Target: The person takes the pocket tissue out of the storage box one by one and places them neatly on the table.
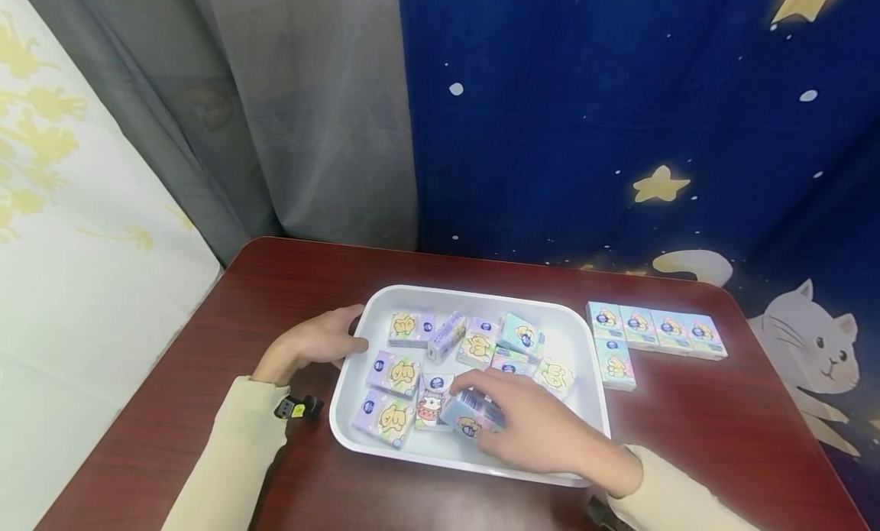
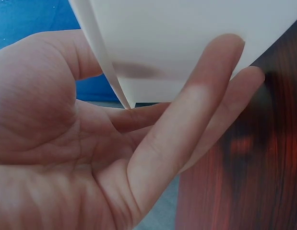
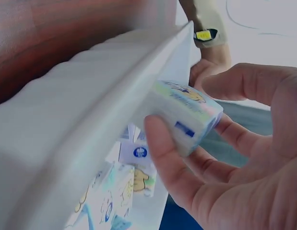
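A white plastic tray (image 1: 481,293) holds several small tissue packs in purple, teal and white wrappers printed with cartoon animals. My left hand (image 1: 321,338) grips the tray's left rim, with the thumb over the edge and the fingers against the outer wall, as the left wrist view shows. Over the tray's front part, my right hand (image 1: 539,428) holds a light-blue tissue pack (image 3: 186,115) between thumb and fingers, tilted. Just left of it lies a tissue pack with a white animal in red (image 1: 431,401). My right hand partly hides the packs beneath it.
On the dark red table (image 1: 296,279), right of the tray, several light-blue tissue packs (image 1: 670,332) stand in a row, with one more pack (image 1: 615,363) in front of the leftmost. Grey and blue curtains (image 1: 536,134) hang behind the table.
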A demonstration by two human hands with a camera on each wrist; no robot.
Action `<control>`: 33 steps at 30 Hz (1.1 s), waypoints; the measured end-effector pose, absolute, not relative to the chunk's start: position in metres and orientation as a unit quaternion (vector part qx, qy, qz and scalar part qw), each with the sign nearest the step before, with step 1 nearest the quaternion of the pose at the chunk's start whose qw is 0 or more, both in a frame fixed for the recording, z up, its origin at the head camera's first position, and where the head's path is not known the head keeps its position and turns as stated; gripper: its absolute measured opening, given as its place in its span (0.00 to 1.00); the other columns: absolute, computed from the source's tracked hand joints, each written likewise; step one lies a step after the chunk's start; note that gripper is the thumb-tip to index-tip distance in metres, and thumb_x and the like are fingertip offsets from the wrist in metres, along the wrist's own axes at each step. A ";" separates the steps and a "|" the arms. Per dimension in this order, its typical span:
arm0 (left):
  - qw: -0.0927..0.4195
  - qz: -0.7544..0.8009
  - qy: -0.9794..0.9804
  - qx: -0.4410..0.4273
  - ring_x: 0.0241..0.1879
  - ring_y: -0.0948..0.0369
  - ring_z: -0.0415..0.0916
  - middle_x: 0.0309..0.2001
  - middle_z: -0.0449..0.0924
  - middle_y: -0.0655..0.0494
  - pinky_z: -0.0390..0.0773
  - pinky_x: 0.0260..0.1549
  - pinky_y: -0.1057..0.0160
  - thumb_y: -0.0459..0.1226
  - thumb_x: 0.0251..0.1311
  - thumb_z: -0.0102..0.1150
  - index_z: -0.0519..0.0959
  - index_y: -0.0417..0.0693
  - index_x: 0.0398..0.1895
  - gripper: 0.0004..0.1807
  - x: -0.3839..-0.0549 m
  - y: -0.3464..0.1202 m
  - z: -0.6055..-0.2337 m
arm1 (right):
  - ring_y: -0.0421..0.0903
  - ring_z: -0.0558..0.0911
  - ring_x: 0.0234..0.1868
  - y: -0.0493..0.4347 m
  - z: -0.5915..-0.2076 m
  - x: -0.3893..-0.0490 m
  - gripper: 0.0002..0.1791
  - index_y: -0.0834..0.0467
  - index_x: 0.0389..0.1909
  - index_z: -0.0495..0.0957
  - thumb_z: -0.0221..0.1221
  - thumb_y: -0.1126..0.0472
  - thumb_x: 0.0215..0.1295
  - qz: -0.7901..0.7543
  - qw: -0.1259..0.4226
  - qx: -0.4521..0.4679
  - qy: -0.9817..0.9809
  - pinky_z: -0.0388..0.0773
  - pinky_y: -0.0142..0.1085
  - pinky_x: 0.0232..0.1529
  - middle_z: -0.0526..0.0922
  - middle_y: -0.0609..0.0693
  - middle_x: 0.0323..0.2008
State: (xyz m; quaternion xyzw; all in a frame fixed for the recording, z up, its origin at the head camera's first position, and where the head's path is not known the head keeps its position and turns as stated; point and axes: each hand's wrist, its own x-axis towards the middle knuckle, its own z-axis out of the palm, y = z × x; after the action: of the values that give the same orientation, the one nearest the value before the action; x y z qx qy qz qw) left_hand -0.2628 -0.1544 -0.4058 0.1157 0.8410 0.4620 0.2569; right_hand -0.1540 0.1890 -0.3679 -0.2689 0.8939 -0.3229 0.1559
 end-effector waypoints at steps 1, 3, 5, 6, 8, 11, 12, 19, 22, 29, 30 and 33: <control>0.257 0.462 0.841 0.116 0.41 0.48 0.92 0.47 0.88 0.43 0.93 0.37 0.45 0.29 0.72 0.63 0.67 0.34 0.74 0.30 -0.263 -0.154 -0.406 | 0.44 0.81 0.66 0.191 -0.367 -0.155 0.33 0.46 0.68 0.81 0.73 0.66 0.61 -0.326 0.154 -0.265 0.894 0.78 0.56 0.71 0.84 0.41 0.66; 0.256 0.461 0.842 0.116 0.41 0.48 0.91 0.47 0.88 0.43 0.93 0.37 0.45 0.29 0.72 0.63 0.67 0.34 0.74 0.30 -0.263 -0.154 -0.406 | 0.44 0.81 0.65 0.194 -0.367 -0.157 0.35 0.45 0.68 0.81 0.74 0.66 0.59 -0.330 0.153 -0.256 0.896 0.78 0.56 0.70 0.83 0.42 0.66; 0.257 0.461 0.841 0.116 0.41 0.48 0.91 0.47 0.88 0.43 0.93 0.37 0.45 0.29 0.72 0.63 0.67 0.34 0.74 0.30 -0.263 -0.154 -0.406 | 0.43 0.82 0.60 0.198 -0.366 -0.158 0.35 0.43 0.67 0.80 0.75 0.65 0.58 -0.332 0.147 -0.248 0.898 0.82 0.54 0.65 0.85 0.41 0.64; 0.257 0.462 0.841 0.116 0.41 0.48 0.92 0.47 0.88 0.43 0.93 0.37 0.45 0.29 0.72 0.63 0.67 0.33 0.74 0.30 -0.263 -0.154 -0.406 | 0.43 0.83 0.57 0.200 -0.366 -0.158 0.35 0.42 0.67 0.80 0.75 0.64 0.58 -0.333 0.145 -0.245 0.899 0.83 0.52 0.61 0.85 0.41 0.62; 0.257 0.463 0.840 0.117 0.41 0.48 0.92 0.47 0.88 0.43 0.93 0.37 0.45 0.29 0.72 0.63 0.67 0.33 0.74 0.30 -0.263 -0.154 -0.406 | 0.43 0.83 0.50 0.204 -0.365 -0.159 0.33 0.41 0.67 0.79 0.75 0.61 0.60 -0.332 0.140 -0.236 0.902 0.83 0.49 0.53 0.86 0.43 0.57; 0.259 0.466 0.838 0.116 0.41 0.48 0.92 0.47 0.88 0.42 0.93 0.37 0.45 0.28 0.72 0.62 0.66 0.33 0.74 0.30 -0.263 -0.154 -0.406 | 0.42 0.81 0.44 0.210 -0.364 -0.160 0.31 0.41 0.66 0.77 0.74 0.58 0.62 -0.335 0.134 -0.224 0.905 0.82 0.45 0.45 0.86 0.43 0.51; 0.259 0.466 0.838 0.116 0.41 0.48 0.92 0.47 0.88 0.42 0.93 0.37 0.45 0.28 0.72 0.62 0.66 0.33 0.74 0.30 -0.263 -0.154 -0.406 | 0.42 0.81 0.42 0.212 -0.363 -0.160 0.30 0.42 0.66 0.77 0.74 0.57 0.63 -0.338 0.131 -0.221 0.906 0.82 0.44 0.44 0.85 0.44 0.49; 0.257 0.462 0.841 0.116 0.41 0.48 0.91 0.48 0.88 0.43 0.93 0.38 0.45 0.29 0.72 0.63 0.66 0.34 0.75 0.31 -0.263 -0.154 -0.406 | 0.43 0.83 0.43 0.227 -0.362 -0.166 0.26 0.51 0.64 0.79 0.73 0.58 0.66 -0.385 0.121 -0.191 0.895 0.83 0.39 0.43 0.84 0.44 0.44; 0.257 0.464 0.840 0.115 0.41 0.48 0.91 0.48 0.88 0.42 0.93 0.38 0.45 0.29 0.72 0.63 0.66 0.34 0.75 0.31 -0.263 -0.154 -0.406 | 0.44 0.83 0.44 0.235 -0.361 -0.167 0.27 0.51 0.65 0.79 0.72 0.60 0.66 -0.397 0.119 -0.177 0.893 0.84 0.41 0.44 0.84 0.45 0.45; 0.259 0.467 0.838 0.112 0.41 0.48 0.91 0.48 0.88 0.42 0.93 0.38 0.45 0.28 0.72 0.62 0.66 0.33 0.75 0.31 -0.262 -0.154 -0.405 | 0.49 0.85 0.48 0.253 -0.362 -0.167 0.29 0.52 0.68 0.77 0.71 0.62 0.67 -0.442 0.132 -0.142 0.876 0.87 0.42 0.46 0.84 0.52 0.50; 0.259 0.467 0.838 0.112 0.41 0.48 0.91 0.48 0.88 0.42 0.93 0.38 0.45 0.28 0.72 0.62 0.66 0.33 0.75 0.31 -0.262 -0.154 -0.405 | 0.50 0.86 0.49 0.255 -0.361 -0.166 0.29 0.53 0.69 0.77 0.71 0.63 0.67 -0.450 0.136 -0.133 0.872 0.88 0.41 0.46 0.83 0.53 0.50; 0.260 0.468 0.837 0.113 0.41 0.48 0.91 0.48 0.88 0.42 0.93 0.38 0.45 0.28 0.72 0.62 0.65 0.33 0.76 0.31 -0.262 -0.153 -0.405 | 0.52 0.86 0.50 0.265 -0.361 -0.165 0.31 0.54 0.71 0.76 0.70 0.65 0.68 -0.474 0.141 -0.116 0.862 0.89 0.39 0.45 0.82 0.55 0.51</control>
State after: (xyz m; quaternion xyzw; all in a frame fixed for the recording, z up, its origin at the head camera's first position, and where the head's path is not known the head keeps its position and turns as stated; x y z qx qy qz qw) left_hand -0.2617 -0.1535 -0.4051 0.1126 0.8373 0.4678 0.2595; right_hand -0.1647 0.2647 -0.3612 -0.1161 0.8616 -0.4736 0.1410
